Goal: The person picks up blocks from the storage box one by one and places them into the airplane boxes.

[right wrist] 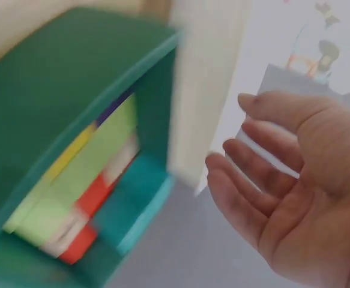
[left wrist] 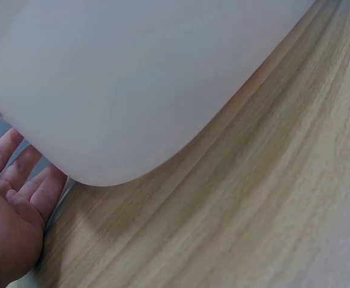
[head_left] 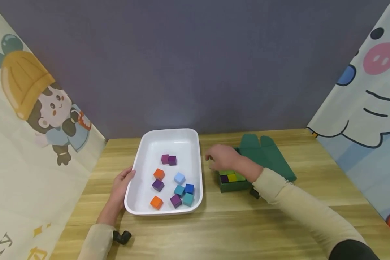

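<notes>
A white tray (head_left: pixel 130 182) lies on the table, holding several small cubes: an orange cube (head_left: pixel 156 202), a purple cube (head_left: pixel 157 185), a light blue cube (head_left: pixel 180 178) and a teal cube (head_left: pixel 187 199) among them. My left hand (head_left: pixel 118 187) grips the tray's left side, thumb at the rim and fingers against the outer wall in the left wrist view. Over the left edge of a green box (head_left: pixel 235 186) hovers my right hand (head_left: pixel 225 157). Its fingers are loosely bent with nothing between them in the right wrist view. Yellow, light green, red and dark cubes sit inside the box, partly hidden by that hand.
The box's green lid (head_left: pixel 269 159) is folded back to the right on the wooden table (head_left: pixel 214 231). A grey panel (head_left: pixel 195 65) rises behind the table. Printed cartoon sheets stand at the left and right sides.
</notes>
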The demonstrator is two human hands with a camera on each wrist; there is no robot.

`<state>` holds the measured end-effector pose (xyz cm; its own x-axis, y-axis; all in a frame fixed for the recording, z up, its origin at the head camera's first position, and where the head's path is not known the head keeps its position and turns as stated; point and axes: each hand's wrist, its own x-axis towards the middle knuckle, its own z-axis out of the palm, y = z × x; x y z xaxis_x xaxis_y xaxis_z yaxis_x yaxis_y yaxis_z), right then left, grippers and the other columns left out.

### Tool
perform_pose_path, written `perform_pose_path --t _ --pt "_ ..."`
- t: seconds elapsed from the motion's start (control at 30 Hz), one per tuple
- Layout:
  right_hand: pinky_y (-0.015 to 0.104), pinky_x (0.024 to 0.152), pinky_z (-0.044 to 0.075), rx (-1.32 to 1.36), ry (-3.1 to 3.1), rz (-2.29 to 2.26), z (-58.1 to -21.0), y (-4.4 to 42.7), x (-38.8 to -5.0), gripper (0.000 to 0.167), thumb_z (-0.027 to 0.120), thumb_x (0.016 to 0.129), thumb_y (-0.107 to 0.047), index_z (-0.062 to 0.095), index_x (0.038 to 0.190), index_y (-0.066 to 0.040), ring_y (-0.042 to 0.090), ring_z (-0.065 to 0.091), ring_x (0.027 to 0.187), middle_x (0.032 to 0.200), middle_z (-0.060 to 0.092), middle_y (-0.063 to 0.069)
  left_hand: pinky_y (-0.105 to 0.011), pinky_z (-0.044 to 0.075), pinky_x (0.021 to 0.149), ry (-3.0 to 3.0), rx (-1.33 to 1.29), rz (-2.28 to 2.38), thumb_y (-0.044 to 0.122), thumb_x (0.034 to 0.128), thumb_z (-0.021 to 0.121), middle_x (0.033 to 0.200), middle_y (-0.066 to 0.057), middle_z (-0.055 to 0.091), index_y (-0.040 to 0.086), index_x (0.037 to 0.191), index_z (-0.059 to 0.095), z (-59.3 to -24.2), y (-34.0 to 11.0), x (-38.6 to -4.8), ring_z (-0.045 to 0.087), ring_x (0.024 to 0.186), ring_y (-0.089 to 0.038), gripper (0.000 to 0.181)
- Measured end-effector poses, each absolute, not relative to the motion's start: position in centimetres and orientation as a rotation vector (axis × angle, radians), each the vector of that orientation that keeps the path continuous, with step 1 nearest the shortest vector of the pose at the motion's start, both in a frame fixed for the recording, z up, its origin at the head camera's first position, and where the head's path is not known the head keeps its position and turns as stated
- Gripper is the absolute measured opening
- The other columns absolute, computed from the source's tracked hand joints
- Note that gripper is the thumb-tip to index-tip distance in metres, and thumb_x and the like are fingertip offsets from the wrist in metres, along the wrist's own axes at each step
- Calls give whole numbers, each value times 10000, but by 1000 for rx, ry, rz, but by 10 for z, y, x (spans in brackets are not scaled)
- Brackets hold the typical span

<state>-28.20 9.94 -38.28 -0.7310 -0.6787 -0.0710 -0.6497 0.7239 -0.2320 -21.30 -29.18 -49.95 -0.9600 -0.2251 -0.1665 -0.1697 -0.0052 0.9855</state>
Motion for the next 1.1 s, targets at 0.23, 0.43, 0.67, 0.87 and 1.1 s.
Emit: perform_pose_path --t 0.23,0.43,0.67,0.87,1.1 --pt "250 682 517 -1251 2593 -182 -377 47 -238 152 739 865 -213 743 1010 -167 100 554 775 902 671 -60 -288 558 801 -2172 425 -2157 384 971 593 1178 -48 609 38 1419 450 -498 -292 -216 633 941 -118 583" --pt "221 715 506 -1325 2451 -112 -390 21 -222 113 756 858 -178 750 964 -218 96 543 787 897 662 -104 -284 553 813 -2158 413 -2181 367 977 587 1161 -26 617 33 1423 443 -495 -291 -217 630 948 -117 575" --pt "204 684 498 -1358 2356 -69 -400 9 -221 193 790 821 -137 741 980 -236 103 539 773 865 651 -113 -283 556 803 -2159 444 -2173 363 977 590 1143 -16 624 31 1409 458 -498 -291 -214 635 938 -116 561" --pt "188 606 460 -1390 2327 27 -405 3 -221 121 777 835 -129 705 906 -194 101 520 701 753 599 -94 -286 555 810 -2165 420 -2170 376 973 592 1164 -34 615 35 1410 459 -498 -291 -214 634 950 -120 570" --pt "180 566 433 -1467 2314 133 -411 -2 -221 116 756 833 -88 669 827 -164 89 494 642 677 545 -89 -289 556 811 -2145 455 -2191 345 983 584 1170 -29 624 39 1418 455 -498 -292 -214 635 952 -123 548"
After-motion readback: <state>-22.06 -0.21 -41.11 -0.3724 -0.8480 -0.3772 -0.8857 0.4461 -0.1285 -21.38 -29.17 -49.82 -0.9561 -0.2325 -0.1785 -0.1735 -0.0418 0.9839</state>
